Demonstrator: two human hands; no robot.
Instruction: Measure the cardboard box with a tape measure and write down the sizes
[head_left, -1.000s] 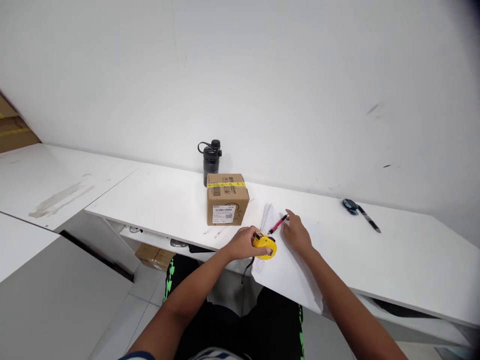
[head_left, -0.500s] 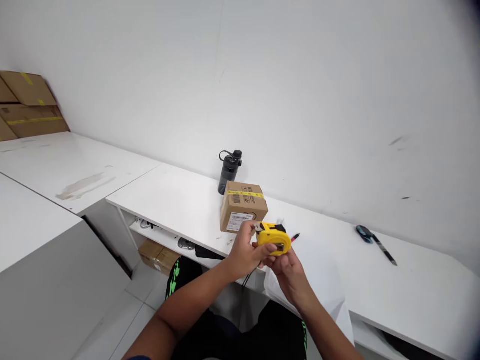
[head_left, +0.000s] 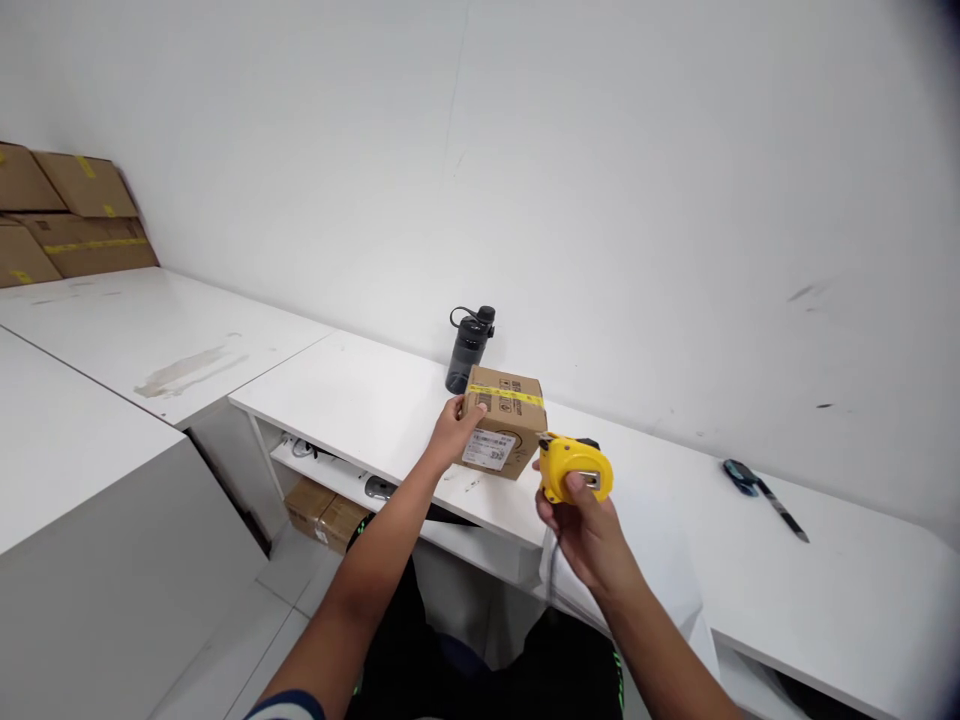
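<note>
A small cardboard box (head_left: 517, 455) with yellow tape across its top and a white label on its front stands on the white desk (head_left: 360, 400). My left hand (head_left: 452, 432) grips the box's left side, with the thumb over its front upper edge. In my right hand (head_left: 592, 535) is a yellow tape measure (head_left: 562, 470), held up just right of the box; its dark wrist strap dangles below. The metal tip of the tape shows at the upper left of its case. White paper (head_left: 660, 540) lies under and behind my right hand.
Behind the box stands a dark water bottle (head_left: 466, 355) with a carry loop. Toward the right lie a blue-black item (head_left: 740, 476) and a knife-like black tool (head_left: 784, 512). Larger cartons (head_left: 90, 235) are stacked far left. A shelf (head_left: 330, 470) under the desk holds small items.
My left hand has let go of the tape measure and taken hold of the box's left side. The right hand has moved the tape measure slightly right. The view has shifted a little.
</note>
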